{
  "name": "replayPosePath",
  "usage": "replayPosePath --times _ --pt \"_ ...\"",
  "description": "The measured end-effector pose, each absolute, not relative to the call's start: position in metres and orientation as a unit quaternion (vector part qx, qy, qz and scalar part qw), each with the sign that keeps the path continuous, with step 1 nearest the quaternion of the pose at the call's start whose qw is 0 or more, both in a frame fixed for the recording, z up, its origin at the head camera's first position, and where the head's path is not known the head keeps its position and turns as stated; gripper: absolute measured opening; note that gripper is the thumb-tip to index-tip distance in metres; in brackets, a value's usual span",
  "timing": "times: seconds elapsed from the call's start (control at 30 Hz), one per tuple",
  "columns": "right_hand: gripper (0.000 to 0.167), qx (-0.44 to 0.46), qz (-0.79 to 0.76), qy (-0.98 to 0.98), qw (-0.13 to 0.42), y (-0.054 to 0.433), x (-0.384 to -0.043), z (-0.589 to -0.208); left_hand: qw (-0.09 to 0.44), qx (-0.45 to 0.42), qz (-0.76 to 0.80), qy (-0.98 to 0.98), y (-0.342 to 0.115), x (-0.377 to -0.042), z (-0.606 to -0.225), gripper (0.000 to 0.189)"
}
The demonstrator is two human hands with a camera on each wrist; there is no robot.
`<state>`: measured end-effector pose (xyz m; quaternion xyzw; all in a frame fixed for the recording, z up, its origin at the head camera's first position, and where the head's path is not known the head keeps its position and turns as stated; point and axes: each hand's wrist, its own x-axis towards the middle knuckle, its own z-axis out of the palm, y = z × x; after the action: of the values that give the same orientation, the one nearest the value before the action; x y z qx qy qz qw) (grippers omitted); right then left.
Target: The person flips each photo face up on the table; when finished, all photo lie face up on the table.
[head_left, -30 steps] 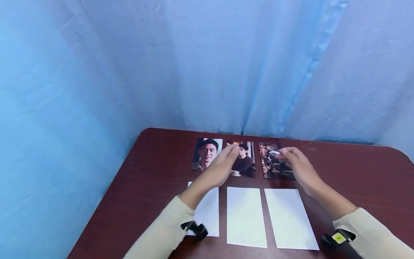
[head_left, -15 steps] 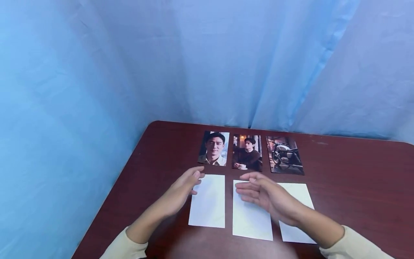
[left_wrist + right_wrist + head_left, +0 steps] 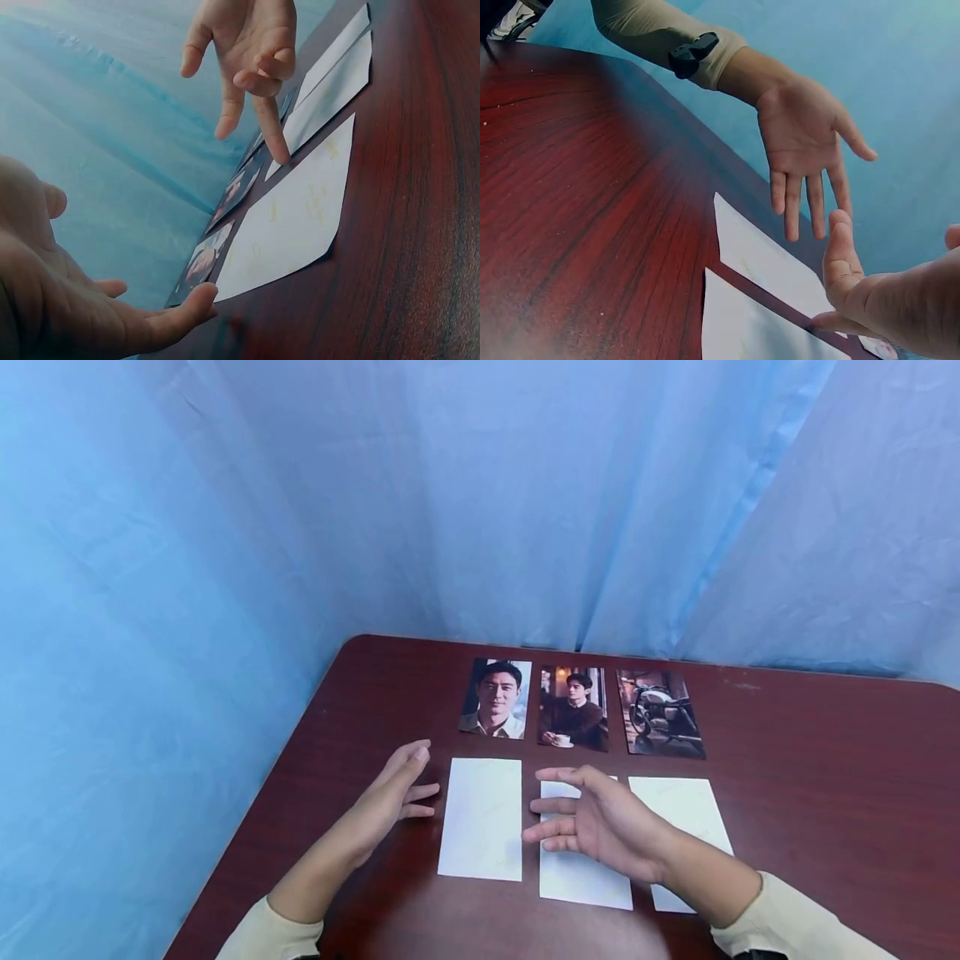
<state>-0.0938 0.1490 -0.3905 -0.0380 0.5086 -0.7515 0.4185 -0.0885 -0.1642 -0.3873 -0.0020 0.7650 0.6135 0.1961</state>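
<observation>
My left hand (image 3: 386, 802) is held just left of the left white sheet (image 3: 482, 818), palm turned inward, fingers spread and holding nothing. Over the middle white sheet (image 3: 585, 883) hovers my right hand (image 3: 611, 827), its fingers loosely extended to the left with nothing in them. It hides part of that sheet, and its wrist crosses the right white sheet (image 3: 686, 802). Behind the sheets lie three photo prints: a portrait (image 3: 495, 700), a seated person with a cup (image 3: 573, 710), and a motorcycle (image 3: 660, 714). In the left wrist view both palms are seen above the sheets.
Everything lies flat on a dark reddish-brown wooden table (image 3: 817, 793) with rounded far corners. Light blue curtains (image 3: 487, 510) hang along its far and left sides. A black strap device (image 3: 693, 55) sits on the left sleeve in the right wrist view.
Both hands have drawn back from the photo prints toward me, uncovering them. The left hand then shifted farther left, off its sheet. The sheets and prints keep their arrangement; the head view shifted slightly.
</observation>
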Motion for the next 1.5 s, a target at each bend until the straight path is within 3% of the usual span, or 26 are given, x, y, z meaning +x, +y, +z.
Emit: replayPosePath --times 0.43,0.83,1.23,1.5 --pt "0.076 -0.023 -0.759 0.492 0.425 0.141 -0.090 -0.394 0.217 -0.009 0.623 0.751 -0.157 -0.092 -0.396 0.068" --pt "0.071 0.034 -0.785 0.480 0.390 0.133 -0.087 -0.405 0.224 0.001 0.613 0.758 -0.150 -0.092 -0.396 0.063" --pt "0.064 0.015 -0.783 0.523 0.338 0.123 -0.079 -0.406 0.218 0.016 0.598 0.771 -0.149 -0.084 -0.396 0.061" --pt "0.064 -0.007 -0.793 0.505 0.340 0.119 -0.076 -0.398 0.239 0.048 0.582 0.776 -0.133 -0.074 -0.388 0.059"
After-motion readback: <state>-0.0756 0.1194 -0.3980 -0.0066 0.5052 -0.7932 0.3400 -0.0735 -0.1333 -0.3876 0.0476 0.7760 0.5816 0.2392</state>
